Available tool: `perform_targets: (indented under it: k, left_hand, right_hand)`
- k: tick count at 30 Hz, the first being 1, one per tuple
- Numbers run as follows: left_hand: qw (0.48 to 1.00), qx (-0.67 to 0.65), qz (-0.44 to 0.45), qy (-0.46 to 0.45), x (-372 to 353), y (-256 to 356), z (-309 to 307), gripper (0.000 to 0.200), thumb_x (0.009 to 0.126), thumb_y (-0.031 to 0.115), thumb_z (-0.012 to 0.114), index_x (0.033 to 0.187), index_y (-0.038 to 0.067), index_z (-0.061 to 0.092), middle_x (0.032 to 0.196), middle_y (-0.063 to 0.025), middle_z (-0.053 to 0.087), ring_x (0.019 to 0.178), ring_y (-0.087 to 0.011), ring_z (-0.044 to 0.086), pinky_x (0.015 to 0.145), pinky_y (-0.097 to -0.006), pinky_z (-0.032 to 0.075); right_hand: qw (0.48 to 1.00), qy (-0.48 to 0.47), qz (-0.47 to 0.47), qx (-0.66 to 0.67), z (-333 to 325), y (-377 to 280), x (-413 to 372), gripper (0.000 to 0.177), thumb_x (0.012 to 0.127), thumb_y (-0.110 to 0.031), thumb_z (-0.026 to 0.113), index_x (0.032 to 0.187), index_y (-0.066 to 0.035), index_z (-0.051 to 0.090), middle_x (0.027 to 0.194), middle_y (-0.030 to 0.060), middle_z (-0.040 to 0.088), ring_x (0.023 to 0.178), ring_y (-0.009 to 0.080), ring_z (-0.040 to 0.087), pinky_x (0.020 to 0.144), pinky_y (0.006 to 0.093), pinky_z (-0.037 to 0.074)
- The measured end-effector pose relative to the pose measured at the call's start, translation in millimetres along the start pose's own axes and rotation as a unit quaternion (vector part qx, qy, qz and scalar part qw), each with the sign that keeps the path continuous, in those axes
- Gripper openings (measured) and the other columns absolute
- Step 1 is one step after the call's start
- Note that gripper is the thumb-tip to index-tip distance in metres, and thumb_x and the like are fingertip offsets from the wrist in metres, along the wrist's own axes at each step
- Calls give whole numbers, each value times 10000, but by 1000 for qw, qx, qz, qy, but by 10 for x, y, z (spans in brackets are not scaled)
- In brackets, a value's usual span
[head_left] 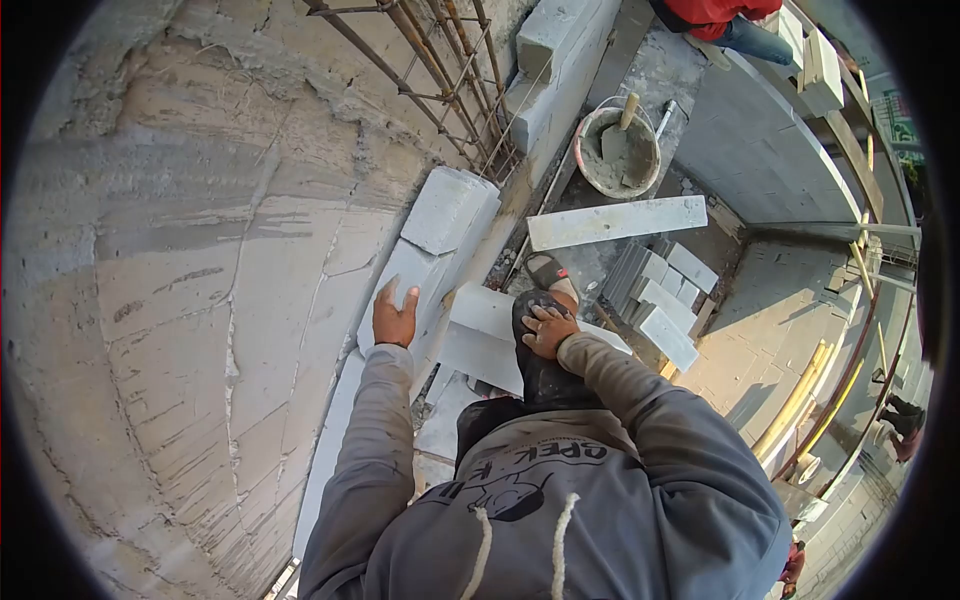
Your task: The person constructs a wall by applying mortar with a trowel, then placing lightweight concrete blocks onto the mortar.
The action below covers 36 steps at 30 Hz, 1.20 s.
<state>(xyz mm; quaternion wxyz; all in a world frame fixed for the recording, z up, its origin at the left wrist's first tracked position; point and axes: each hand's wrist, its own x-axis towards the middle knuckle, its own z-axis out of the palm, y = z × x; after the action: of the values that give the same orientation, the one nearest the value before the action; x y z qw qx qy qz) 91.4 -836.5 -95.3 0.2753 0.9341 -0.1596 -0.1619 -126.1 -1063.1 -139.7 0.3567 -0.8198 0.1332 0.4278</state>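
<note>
My left hand is on or just over a pale lightweight concrete block in the low block wall beside me, thumb apart from the fingers. Another block sits farther along the same row. My right hand lies spread on my bent knee, holding nothing. Between my legs and the wall are more pale blocks, partly hidden by the knee. Ahead stands a bucket of grey mortar with a trowel in it.
A long pale slab lies in front of the bucket. Stacked blocks stand to the right. Rusty rebar rises beside the wall, and a rough concrete wall fills the left. A person in red is at the top.
</note>
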Motion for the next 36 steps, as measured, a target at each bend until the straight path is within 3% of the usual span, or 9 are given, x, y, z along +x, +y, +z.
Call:
perform_targets:
  k: [5,8,9,13,19,24,27,30,36]
  left_hand:
    - [993,-54,-102,-30,-956,-706,-350,517,863,354,633,1219,-13,557,1234,-208,567,1175,-313,528,1000,-360,398]
    - [977,-92,-183,-53,-1644,-1170,-606,496,853,342,639,1191,-15,580,1199,-203,595,1153,-304,550,984,-346,410]
    - [990,-47,-133,-21,-1884,-1330,-646,427,862,313,634,1156,5,601,1063,-153,662,1015,-238,624,893,-312,463]
    - [974,-155,-167,-8,-2468,-1583,-1130,449,852,295,656,1159,-27,596,1147,-191,622,1073,-276,595,930,-343,450]
    - [974,-175,-48,138,-2525,-1306,-2132,383,903,241,616,1187,-13,579,1172,-153,595,1071,-233,574,905,-331,456]
    - [950,-191,29,246,-2629,-845,-3045,378,916,228,593,1191,-30,571,1186,-162,575,1094,-246,557,929,-351,443]
    - [917,-211,97,326,-2812,-690,-3527,352,929,194,566,1185,-47,569,1181,-168,574,1082,-253,557,934,-356,440]
    - [874,-42,147,461,-3000,-561,-4014,327,935,182,551,1174,-39,579,1198,-169,570,1116,-300,538,976,-393,404]
    - [726,131,155,658,-3145,-609,-4579,384,930,244,567,1230,6,551,1305,-177,494,1246,-316,427,1051,-438,318]
  right_hand:
    - [995,71,61,29,177,-161,-355,433,873,-393,457,1185,-142,622,1211,174,590,1141,359,543,1000,446,396]
    - [987,137,53,71,367,-274,-653,397,856,-371,468,1103,-129,664,1087,190,638,1027,382,594,935,427,449]
    - [986,147,51,66,483,-244,-689,397,856,-371,468,1103,-129,664,1087,190,638,1027,382,594,935,427,449]
    - [962,244,65,102,983,-308,-830,426,841,-395,499,1137,-127,647,1144,187,618,1080,380,567,965,422,422]
    - [919,335,64,199,1518,-442,-1096,506,848,-430,501,1219,-98,591,1193,197,594,1127,369,541,982,397,403]
    - [949,197,214,120,1983,-202,-1114,462,843,-427,531,1081,-55,666,1105,168,646,1069,328,590,923,394,440]
    - [949,127,255,135,2165,-80,-1204,536,785,-471,606,1100,-39,658,1153,210,616,1118,354,566,950,391,443]
    - [929,165,296,150,2206,-101,-1224,528,780,-457,596,1088,-34,664,1161,216,610,1131,348,559,969,384,428]
    - [965,210,133,84,1949,-364,-1189,421,846,-408,545,1071,-75,670,1158,145,624,1086,325,577,918,397,451]
